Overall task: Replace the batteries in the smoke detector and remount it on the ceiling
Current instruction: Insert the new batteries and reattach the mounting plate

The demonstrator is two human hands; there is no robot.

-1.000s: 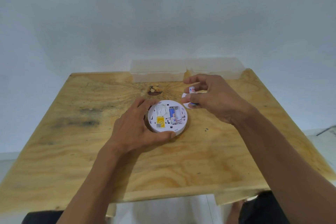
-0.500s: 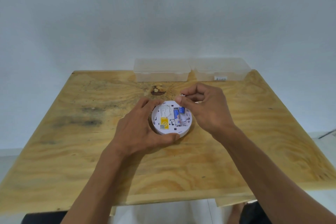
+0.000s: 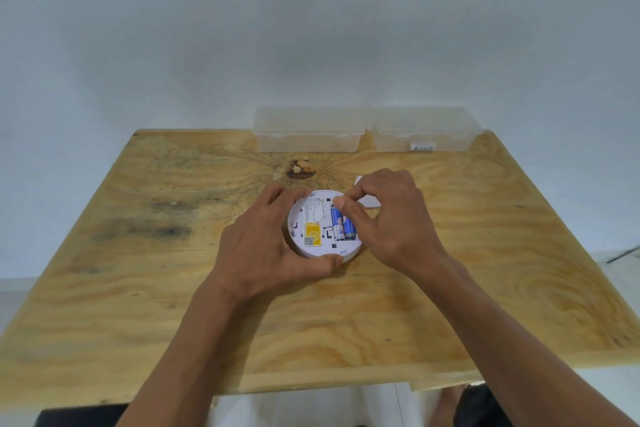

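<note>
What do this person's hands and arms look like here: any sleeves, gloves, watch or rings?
Both arms are bare up to the frame's bottom edge, with no sleeves in view. The left hand and right hand wear no gloves. No watch, bracelet or ring shows on either wrist or the visible fingers.

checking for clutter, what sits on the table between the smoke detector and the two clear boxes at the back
In the head view, only bare plywood with a dark knot lies between the smoke detector and the clear boxes.
</note>
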